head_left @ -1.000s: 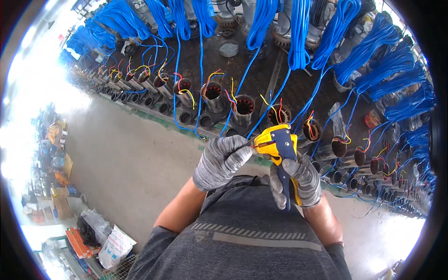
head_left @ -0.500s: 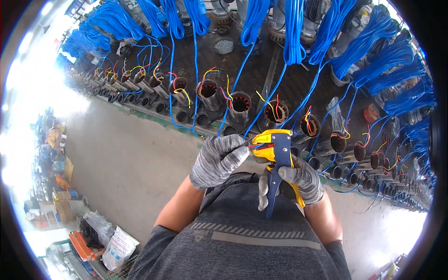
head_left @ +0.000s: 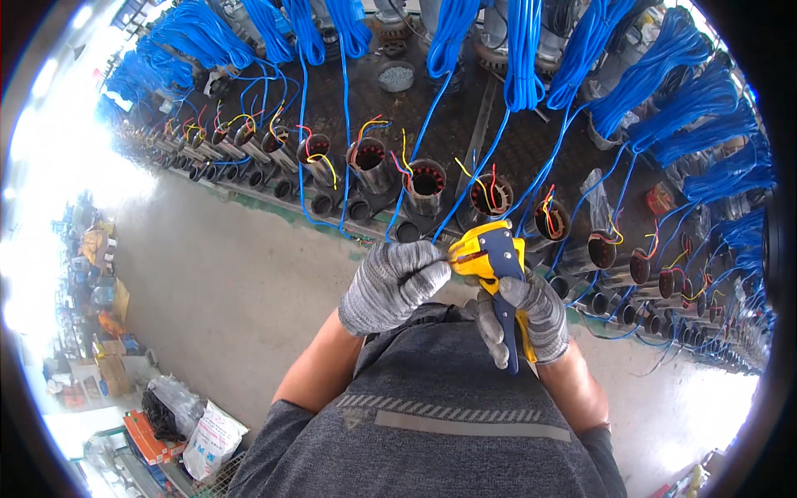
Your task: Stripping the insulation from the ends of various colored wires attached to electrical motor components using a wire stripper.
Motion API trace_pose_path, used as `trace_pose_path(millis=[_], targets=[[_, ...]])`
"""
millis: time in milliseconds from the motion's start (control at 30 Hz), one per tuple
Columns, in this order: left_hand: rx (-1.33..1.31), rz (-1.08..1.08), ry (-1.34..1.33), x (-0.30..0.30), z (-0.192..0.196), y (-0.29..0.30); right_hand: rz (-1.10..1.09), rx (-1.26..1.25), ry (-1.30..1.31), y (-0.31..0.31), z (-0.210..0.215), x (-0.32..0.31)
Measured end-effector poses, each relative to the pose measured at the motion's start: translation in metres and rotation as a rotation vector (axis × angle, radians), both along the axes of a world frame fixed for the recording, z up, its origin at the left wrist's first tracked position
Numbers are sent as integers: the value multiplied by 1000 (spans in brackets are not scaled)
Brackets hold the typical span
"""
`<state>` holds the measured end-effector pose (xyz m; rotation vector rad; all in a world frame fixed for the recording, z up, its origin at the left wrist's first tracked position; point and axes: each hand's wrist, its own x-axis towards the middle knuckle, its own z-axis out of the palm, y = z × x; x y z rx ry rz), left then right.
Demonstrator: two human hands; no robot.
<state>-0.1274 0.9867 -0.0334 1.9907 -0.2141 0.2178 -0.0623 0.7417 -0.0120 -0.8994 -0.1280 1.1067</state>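
My left hand (head_left: 390, 286), in a grey knit glove, is closed in a pinch at the mouth of a wire stripper. A blue cable (head_left: 501, 134) runs down from a hanging bundle to its fingers; the pinched wire ends are mostly hidden by glove and jaws. Gripped around its handles by my gloved right hand (head_left: 540, 319) is the yellow and dark-blue wire stripper (head_left: 499, 253). Its head points up and its jaws face my left fingertips. Just beyond stand open metal motor cylinders (head_left: 426, 199) with red, yellow and blue leads sticking out.
Coiled blue cable bundles (head_left: 525, 66) line the far side of the dark bench (head_left: 332, 95). A bowl of small grey parts (head_left: 397, 79) sits among them. More cylinders continue along both sides. Lower left, a white sack (head_left: 212, 444) lies by an orange box (head_left: 149, 438).
The stripper's handles have come closer together in my right hand, and the tool has tilted and shifted slightly right. The coloured wires seen at its jaws before are now mostly hidden.
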Motion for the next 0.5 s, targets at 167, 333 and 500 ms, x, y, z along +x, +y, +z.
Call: trace_pose_path(millis=[167,333,500], targets=[[81,-34,-194,-1,-10,5,-181,182,23,7,-5,-3],[251,-45,-393,2,-8,6,-109,73,-40,-11,5,1],[215,-1,-232,6,5,-3,-43,16,-37,-17,16,-3]])
